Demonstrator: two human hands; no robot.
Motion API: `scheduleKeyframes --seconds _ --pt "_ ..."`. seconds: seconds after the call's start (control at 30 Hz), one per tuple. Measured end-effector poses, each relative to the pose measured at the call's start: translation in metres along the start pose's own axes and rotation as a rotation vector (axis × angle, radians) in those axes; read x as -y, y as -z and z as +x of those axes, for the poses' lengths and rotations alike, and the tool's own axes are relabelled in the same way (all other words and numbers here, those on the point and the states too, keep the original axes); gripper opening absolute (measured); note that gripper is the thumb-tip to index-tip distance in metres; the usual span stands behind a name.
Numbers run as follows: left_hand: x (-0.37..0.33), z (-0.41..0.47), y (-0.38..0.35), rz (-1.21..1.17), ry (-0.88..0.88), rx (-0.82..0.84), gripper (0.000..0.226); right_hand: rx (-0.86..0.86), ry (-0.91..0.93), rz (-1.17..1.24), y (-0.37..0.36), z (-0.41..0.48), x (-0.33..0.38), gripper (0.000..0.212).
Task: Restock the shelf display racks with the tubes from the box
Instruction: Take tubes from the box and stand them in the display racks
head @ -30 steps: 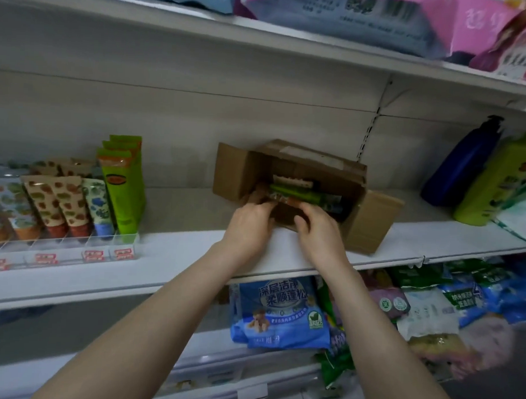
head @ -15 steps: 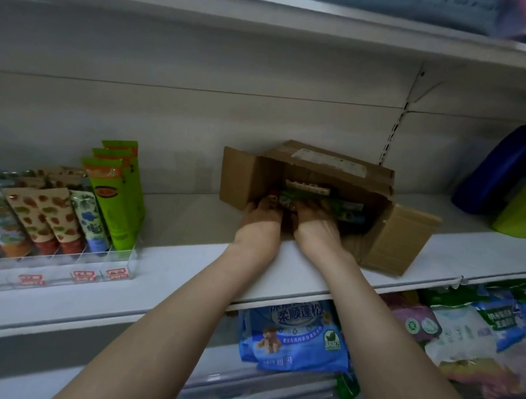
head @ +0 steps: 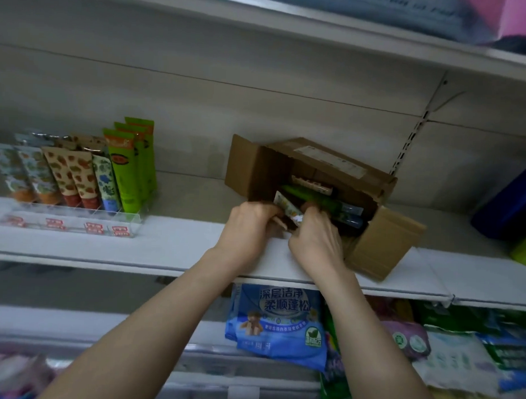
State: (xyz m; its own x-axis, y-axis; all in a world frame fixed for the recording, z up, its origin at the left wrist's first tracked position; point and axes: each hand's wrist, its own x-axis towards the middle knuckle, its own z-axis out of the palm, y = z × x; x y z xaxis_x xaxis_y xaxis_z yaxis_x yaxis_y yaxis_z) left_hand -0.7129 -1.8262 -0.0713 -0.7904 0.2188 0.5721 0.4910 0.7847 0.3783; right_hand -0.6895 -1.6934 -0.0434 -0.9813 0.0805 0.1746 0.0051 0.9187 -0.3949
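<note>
A pale tube (head: 286,206) with a printed pattern is poking up at a slant out of the open mouth of a cardboard box (head: 331,164), just right of the frame's centre. The right hand (head: 317,240) is pinching this pale tube, fingers curled over its lower end. The left hand (head: 249,225) is pressing in beside it with fingers curled into the box mouth; whether it is gripping the same tube or another cannot be told, because the fingertips are hidden. The box is lying on its side on a white shelf (head: 179,247), flaps splayed open toward the viewer, and more loose tubes (head: 315,198), green ones among them, are lying stacked inside it. Well apart, at the left of the frame on the same shelf, a clear display rack (head: 67,219) is holding rows of standing tubes (head: 128,167), caps down, with red price labels along its front. A blue bottle (head: 509,205) is showing at the right edge, and bags (head: 278,322) of goods are hanging or lying below the shelf. To do this step well, the person would likely be drawing the tube straight out along its length, steadying the box so it is not sliding off the shelf edge, and checking which rack lane matches the pattern before carrying it left.
</note>
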Motion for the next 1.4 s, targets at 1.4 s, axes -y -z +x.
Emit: scheduleKeyframes --seconds 1.4 --pt "0.166 -0.166 0.256 -0.865 0.660 -0.459 0.028 0.281 0.343 1.252 -0.079 -0.075 0.276 0.012"
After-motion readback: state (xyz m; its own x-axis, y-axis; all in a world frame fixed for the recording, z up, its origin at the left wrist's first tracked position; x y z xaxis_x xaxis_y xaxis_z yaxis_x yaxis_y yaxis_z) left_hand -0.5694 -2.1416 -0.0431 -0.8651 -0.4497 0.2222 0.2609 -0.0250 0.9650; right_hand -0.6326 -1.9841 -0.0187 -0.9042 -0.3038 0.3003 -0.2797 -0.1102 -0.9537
